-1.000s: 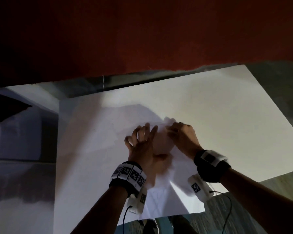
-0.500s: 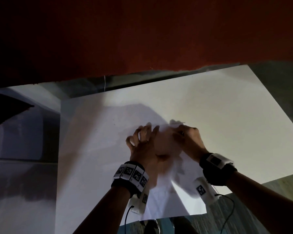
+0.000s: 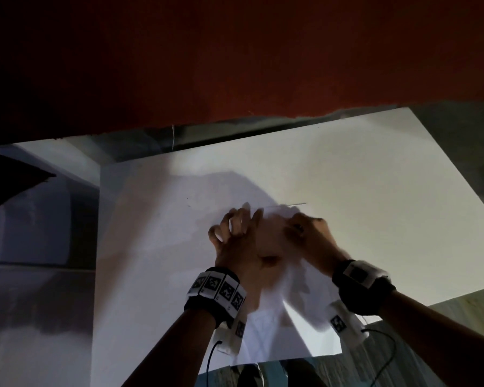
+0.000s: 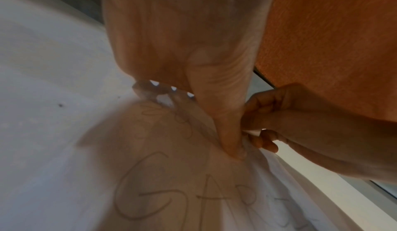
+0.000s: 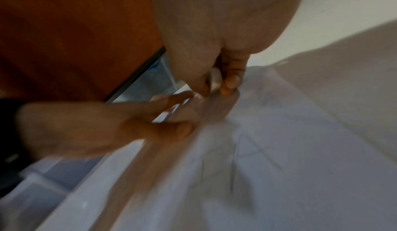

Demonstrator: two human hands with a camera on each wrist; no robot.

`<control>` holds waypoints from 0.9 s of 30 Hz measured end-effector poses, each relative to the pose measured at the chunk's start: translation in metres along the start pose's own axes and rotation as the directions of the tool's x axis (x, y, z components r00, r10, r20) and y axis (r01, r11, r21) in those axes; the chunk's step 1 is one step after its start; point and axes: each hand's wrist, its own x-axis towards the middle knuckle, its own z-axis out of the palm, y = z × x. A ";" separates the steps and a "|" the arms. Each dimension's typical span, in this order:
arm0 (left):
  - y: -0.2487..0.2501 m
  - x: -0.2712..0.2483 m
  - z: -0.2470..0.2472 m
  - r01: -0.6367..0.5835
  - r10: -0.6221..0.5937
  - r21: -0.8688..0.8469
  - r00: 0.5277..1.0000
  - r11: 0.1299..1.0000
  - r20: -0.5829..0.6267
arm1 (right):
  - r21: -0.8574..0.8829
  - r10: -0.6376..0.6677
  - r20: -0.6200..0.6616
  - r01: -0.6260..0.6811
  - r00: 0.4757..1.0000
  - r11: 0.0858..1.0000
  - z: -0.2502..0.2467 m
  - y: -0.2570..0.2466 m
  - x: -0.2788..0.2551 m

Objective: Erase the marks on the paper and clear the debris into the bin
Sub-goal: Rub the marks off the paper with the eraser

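Note:
A white sheet of paper (image 3: 277, 336) lies on the white table (image 3: 389, 191). Large pencil letters (image 4: 150, 192) and scribbles show on the paper (image 4: 268, 183) in the left wrist view. My left hand (image 3: 235, 236) lies spread on the sheet and holds it down, its thumb (image 4: 232, 146) pressed to the paper. Just to its right, my right hand (image 3: 305, 227) pinches a small white eraser (image 5: 214, 80) between thumb and fingertips, against the paper near its far edge. The eraser (image 4: 253, 131) touches the sheet beside the left thumb. In the head view the eraser is hidden by the fingers.
A dark red wall (image 3: 235, 65) rises behind the table. To the left of the table stands a pale grey boxy shape (image 3: 34, 219), dim and hard to make out. Cables trail from both wristbands over the table's near edge (image 3: 380, 347).
My right hand has shifted a little to the right along the paper's far edge while gripping the eraser. My left hand stays planted on the sheet.

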 end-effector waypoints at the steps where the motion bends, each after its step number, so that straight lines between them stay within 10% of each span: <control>1: 0.000 -0.001 0.000 0.002 -0.002 -0.001 1.000 1.000 0.007 | 0.013 0.053 -0.032 -0.053 0.998 0.999 -0.001 0.000 0.000; 6: 0.001 -0.003 -0.003 0.002 -0.002 0.030 1.000 1.000 -0.024 | 0.026 -0.099 0.056 0.097 0.994 0.995 0.011 -0.017 -0.013; 10: 0.003 -0.007 -0.006 -0.001 0.001 -0.038 1.000 0.999 0.007 | 0.123 0.098 -0.032 -0.094 0.995 0.988 -0.003 -0.005 0.003; 14: 0.003 -0.006 -0.006 -0.002 0.003 0.040 0.999 0.999 -0.040 | 0.045 -0.133 0.201 0.126 0.971 0.991 0.016 -0.026 -0.015; 18: 0.003 -0.005 -0.005 -0.011 0.011 -0.023 1.000 1.000 -0.011 | -0.005 0.017 -0.002 -0.017 1.000 1.000 -0.006 -0.003 0.018; 22: 0.004 -0.004 -0.001 0.012 -0.011 0.020 0.998 1.000 -0.065 | 0.040 -0.098 0.223 0.092 0.970 0.995 0.019 -0.024 -0.006; 27: 0.002 -0.006 -0.005 -0.011 0.010 -0.004 1.000 1.000 -0.022 | 0.023 0.054 0.023 -0.055 0.998 0.998 0.001 -0.003 0.014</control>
